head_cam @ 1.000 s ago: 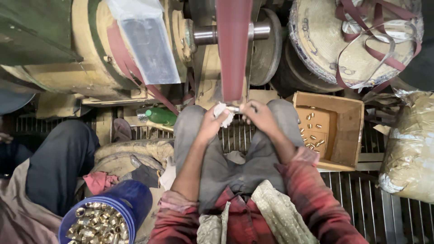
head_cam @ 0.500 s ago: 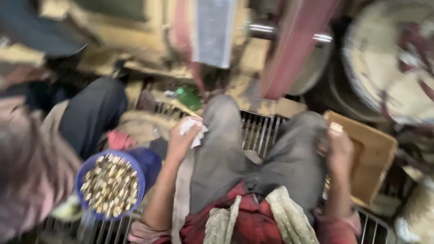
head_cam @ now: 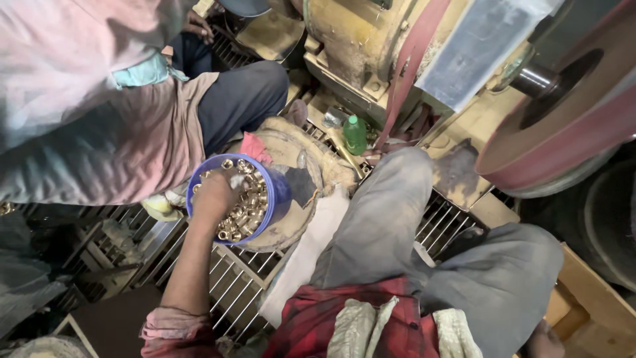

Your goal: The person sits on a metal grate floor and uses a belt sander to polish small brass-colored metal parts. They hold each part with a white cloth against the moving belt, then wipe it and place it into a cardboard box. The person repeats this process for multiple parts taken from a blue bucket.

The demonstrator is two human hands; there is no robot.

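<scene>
Big yellow machine w/ red belt, co-worker's grey-clad back at left.
Blue bucket of brass fittings sits beside person's left knee; left hand is down in it, fingers' grip can't tell. Right hand at frame bottom, grip unclear.

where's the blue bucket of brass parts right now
In the head view, the blue bucket sits left of centre, beside the person's knee, with the left hand reaching into it.

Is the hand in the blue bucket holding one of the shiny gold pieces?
It cannot be told: the left hand reaches into the blue plastic bucket of small brass fittings, fingers hidden.
</scene>
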